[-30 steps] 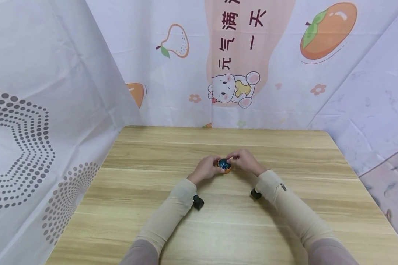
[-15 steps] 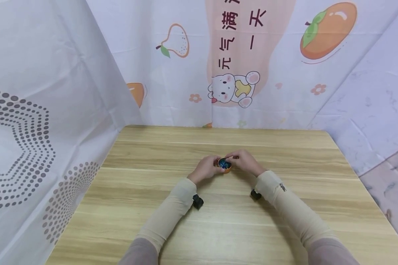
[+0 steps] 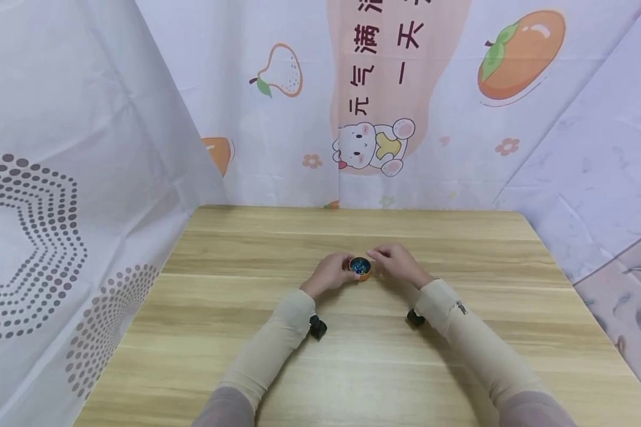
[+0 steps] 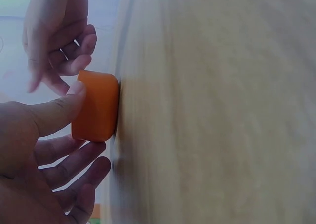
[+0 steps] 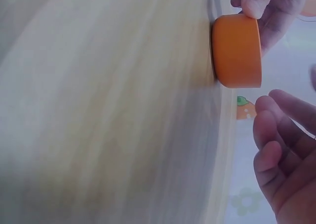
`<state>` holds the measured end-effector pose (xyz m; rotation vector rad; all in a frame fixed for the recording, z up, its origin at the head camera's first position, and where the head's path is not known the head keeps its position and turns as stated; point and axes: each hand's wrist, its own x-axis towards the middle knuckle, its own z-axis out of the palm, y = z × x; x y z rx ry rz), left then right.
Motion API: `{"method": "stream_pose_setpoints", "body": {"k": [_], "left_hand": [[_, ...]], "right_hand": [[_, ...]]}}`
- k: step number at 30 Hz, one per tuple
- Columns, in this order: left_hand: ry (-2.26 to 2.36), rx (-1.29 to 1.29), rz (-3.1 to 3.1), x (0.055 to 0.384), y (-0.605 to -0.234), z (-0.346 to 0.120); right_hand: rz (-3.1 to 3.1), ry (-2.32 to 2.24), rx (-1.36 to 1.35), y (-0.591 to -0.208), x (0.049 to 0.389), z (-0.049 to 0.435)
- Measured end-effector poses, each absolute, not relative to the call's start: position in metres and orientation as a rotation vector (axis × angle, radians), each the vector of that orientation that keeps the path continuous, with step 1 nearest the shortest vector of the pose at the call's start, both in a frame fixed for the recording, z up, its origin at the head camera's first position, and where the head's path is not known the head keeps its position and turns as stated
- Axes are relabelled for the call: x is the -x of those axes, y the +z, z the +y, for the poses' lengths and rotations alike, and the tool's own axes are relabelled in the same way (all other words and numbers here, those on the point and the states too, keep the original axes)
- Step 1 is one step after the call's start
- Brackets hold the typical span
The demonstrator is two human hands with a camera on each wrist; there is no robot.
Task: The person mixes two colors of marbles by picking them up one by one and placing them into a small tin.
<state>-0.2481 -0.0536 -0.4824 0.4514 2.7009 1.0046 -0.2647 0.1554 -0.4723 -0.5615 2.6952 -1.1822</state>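
A small round orange bowl (image 3: pixel 368 275) stands on the wooden table, its inside dark blue with small shiny bits at the bottom that are too small to identify. My left hand (image 3: pixel 331 273) grips it from the left. In the left wrist view the thumb presses the near side of the bowl (image 4: pixel 98 108) and fingers lie round the opposite side. Just right of the rim is my right hand (image 3: pixel 399 263), apart from the bowl. Seen from the right wrist, the right hand (image 5: pixel 291 159) has loosely bent fingers and nothing visible between them.
The wooden table (image 3: pixel 352 367) runs back to a printed white curtain (image 3: pixel 278 130). Further cloth hangs along the left and right sides. A small black device (image 3: pixel 317 327) sits at the left wrist and another black device (image 3: pixel 415 318) at the right.
My right hand's fingers have drawn back from over the bowl's rim to its right side. My left hand keeps its grip on the bowl. The head view has shifted slightly.
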Motion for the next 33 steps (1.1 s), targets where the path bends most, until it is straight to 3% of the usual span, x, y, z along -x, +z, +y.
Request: {"method": "stream_pose_setpoints", "body": {"k": [6, 33], "left_hand": [[0.99, -0.442, 2.714, 0.2503, -0.4805, -0.0554], [0.994, -0.428, 2.679, 0.2464, -0.4784, -0.0512]], "right_hand": [[2.641, -1.255, 0.453, -0.4657, 0.2625, 0.1542], [2.589, -1.289, 0.432, -0.4691, 0.265, 0.1582]]}}
